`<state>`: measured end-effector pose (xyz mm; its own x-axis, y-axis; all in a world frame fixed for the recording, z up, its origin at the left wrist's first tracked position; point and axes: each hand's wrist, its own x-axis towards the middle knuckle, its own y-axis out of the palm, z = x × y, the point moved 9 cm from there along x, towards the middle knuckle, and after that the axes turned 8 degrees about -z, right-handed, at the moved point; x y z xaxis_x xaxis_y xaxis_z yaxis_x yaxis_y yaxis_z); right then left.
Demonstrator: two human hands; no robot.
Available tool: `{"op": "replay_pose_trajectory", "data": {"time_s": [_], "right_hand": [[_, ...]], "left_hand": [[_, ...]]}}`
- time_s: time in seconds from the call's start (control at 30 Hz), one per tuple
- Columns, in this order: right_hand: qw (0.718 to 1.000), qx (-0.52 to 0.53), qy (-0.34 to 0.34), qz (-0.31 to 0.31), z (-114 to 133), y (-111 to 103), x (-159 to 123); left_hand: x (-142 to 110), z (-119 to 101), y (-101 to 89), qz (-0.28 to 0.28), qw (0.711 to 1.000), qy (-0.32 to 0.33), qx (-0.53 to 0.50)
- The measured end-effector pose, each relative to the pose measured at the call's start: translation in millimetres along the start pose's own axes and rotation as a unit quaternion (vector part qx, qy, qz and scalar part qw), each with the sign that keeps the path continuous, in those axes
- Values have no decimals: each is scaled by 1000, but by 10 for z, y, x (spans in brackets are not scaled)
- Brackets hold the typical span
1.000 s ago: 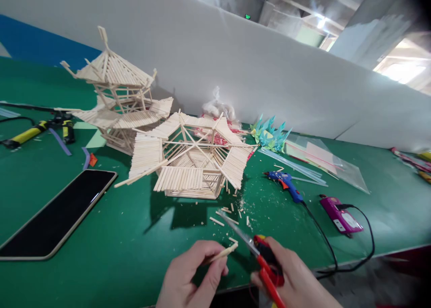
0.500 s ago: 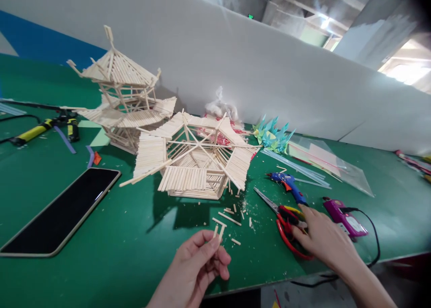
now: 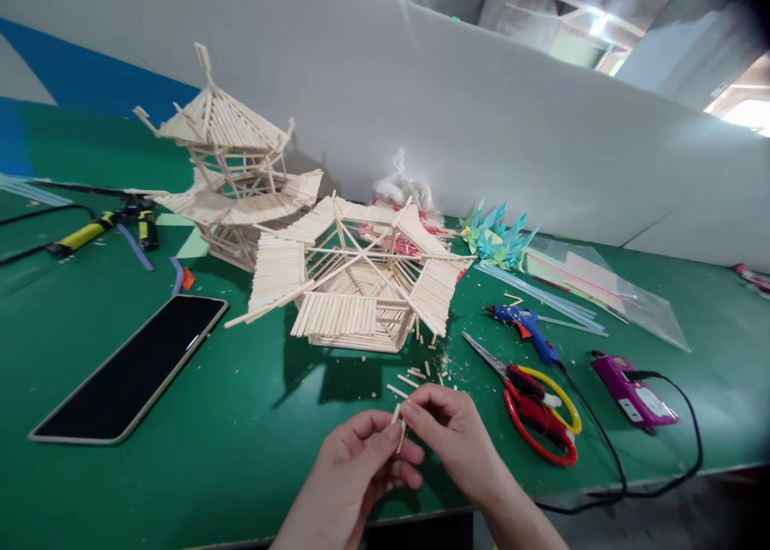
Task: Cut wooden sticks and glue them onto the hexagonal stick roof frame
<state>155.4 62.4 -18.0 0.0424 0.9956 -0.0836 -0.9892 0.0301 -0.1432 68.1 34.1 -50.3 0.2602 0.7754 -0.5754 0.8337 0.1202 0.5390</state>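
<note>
Between the thumb and fingers of my left hand [image 3: 358, 466] are short pale wooden sticks [image 3: 395, 413]. My right hand [image 3: 457, 438] meets it there, its thumb and forefinger pinching at the sticks' upper ends; the fingertips partly hide them. Just beyond both hands stands a six-sided stick model [image 3: 337, 313] with slatted roof panels and an open, spoked centre. Short stick offcuts [image 3: 407, 382] lie on the table between the model and my hands. To the right are scissors [image 3: 529, 398] with red and yellow handles and a blue glue gun [image 3: 529, 332].
A tiered stick pagoda [image 3: 225, 125] stands at the back left. On the green table [image 3: 228, 486] lie a black-screened phone [image 3: 129, 374], yellow-handled tools [image 3: 87, 233], clear glue sticks [image 3: 541, 297], a purple power box [image 3: 634, 394] with a black cable, and blue-green folded paper [image 3: 499, 237].
My right hand has left the glue gun and scissors and moved left to the sticks in my left hand, pinching at their ends. The whole view has shifted slightly.
</note>
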Motion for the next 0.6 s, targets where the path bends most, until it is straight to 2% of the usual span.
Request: {"op": "replay_pose_trajectory", "data": {"time_s": [0.13,0.3,0.43,0.5,0.6], "right_hand": [[1000,19,-11,-2,43,-48,11],[1000,18,-20,-14,54,-60,3],[998,51,-21,-19,56,-34,0],[997,66,-25,-31,70,-41,0],[995,74,-26,-58,88,-76,6]], "left_hand": [[-6,-40,-17,-1,999,1,53],[-35,-167,4,-3,986,64,151],[-27,-149,38,29,974,69,213],[-41,-149,52,36,973,66,219],[-95,-131,67,31,984,29,173]]}}
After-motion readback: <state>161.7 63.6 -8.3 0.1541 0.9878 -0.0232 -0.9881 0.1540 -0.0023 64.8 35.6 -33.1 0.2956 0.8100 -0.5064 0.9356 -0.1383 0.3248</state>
